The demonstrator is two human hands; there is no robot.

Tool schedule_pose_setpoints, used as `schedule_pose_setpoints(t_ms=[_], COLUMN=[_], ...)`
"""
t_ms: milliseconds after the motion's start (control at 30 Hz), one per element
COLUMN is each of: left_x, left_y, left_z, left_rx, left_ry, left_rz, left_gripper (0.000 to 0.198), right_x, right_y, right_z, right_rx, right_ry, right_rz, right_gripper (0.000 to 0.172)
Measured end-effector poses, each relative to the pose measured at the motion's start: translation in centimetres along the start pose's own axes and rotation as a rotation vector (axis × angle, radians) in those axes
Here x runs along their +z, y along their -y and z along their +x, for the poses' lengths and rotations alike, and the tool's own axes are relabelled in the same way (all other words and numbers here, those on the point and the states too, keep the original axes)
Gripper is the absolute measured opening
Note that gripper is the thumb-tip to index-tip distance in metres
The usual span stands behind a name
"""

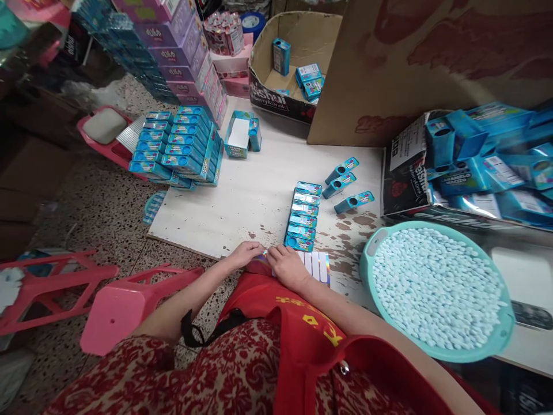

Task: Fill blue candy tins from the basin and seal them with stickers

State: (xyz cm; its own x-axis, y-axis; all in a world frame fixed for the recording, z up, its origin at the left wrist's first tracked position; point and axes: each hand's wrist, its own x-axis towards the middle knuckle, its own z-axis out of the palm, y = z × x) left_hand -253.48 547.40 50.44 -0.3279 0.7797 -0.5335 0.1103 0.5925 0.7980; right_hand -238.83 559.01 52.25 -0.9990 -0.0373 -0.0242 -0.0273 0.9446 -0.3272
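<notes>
At the table's front edge, my left hand point(247, 254) is closed, its fingertips pinched together close to my right fingers. Whatever it pinches is too small to make out. My right hand point(287, 266) lies with curled fingers over the left part of a sheet of stickers point(318, 266), which has white strips and a shiny rainbow border. My fingers hide that end of the sheet. Just beyond them stands a row of several blue tins point(303, 219) with printed tops. Further right, three loose blue tins point(354, 201) with dark round holes stand apart.
To the right are a teal basin point(369, 271) of pale blue candies and a carton point(404, 167) heaped with blue tins. Stacked display boxes point(185, 144) stand at left, near an opened display box point(237, 135). Another carton point(276, 104) sits behind. Pink stools point(123, 311) stand left.
</notes>
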Motion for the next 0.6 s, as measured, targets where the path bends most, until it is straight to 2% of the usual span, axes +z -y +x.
schedule_pose_setpoints(t_ms=[233, 300, 367, 433, 500, 567, 600], left_x=[0.0, -0.1, -0.1, 0.0, 0.2, 0.7, 1.1], left_y=[0.3, 0.1, -0.2, -0.8, -1.8, -3.1, -3.8], left_z=[0.7, 0.8, 0.6, 0.0, -0.6, -0.8, -0.7], left_rx=[0.036, 0.047, 0.048, 0.074, 0.158, 0.246, 0.254], left_ry=[-0.01, -0.008, -0.015, -0.099, -0.251, -0.357, -0.36], left_rz=[0.048, 0.108, 0.209, 0.355, 0.465, 0.444, 0.382], left_gripper=[0.032, 0.032, 0.031, 0.027, 0.023, 0.024, 0.025], right_x=[0.5, 0.6, 0.3, -0.3, -1.3, -2.2, -2.6], right_y=[-0.1, 0.1, 0.3, 0.5, 0.5, 0.2, -0.1], right_z=[0.1, 0.1, -0.2, -1.0, -1.9, -2.9, -3.3], right_rx=[0.036, 0.027, 0.04, 0.115, 0.247, 0.398, 0.466], right_ry=[-0.071, -0.071, -0.105, -0.216, -0.362, -0.494, -0.54], right_rz=[0.052, 0.135, 0.319, 0.576, 0.8, 0.933, 0.985], right_gripper=[0.017, 0.013, 0.011, 0.011, 0.012, 0.014, 0.015])
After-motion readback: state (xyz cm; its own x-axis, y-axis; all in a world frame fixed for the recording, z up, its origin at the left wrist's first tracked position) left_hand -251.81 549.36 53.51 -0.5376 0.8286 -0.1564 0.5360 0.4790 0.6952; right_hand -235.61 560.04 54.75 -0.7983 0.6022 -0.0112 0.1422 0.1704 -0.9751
